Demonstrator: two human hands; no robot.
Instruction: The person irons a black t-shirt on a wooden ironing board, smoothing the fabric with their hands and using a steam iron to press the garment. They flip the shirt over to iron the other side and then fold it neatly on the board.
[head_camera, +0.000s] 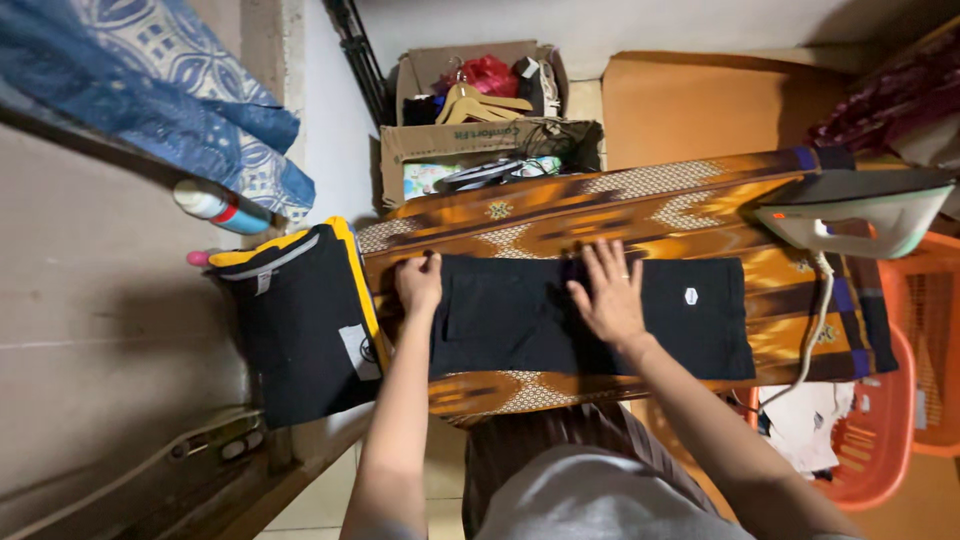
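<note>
I see a long ironing board (640, 215) draped in brown-orange patterned woven cloth, crossing a cramped room with pale tiled floor. A black garment (520, 315), matte and folded into a rectangle, lies flat along its middle. A black jacket with yellow trim (300, 320) sits at the board's left end. My right hand (610, 295) presses flat, fingers spread, on the garment's centre; my left hand (420, 285) rests curled on its left edge. An iron (855, 215) stands at right, above an orange basket (880, 420).
</note>
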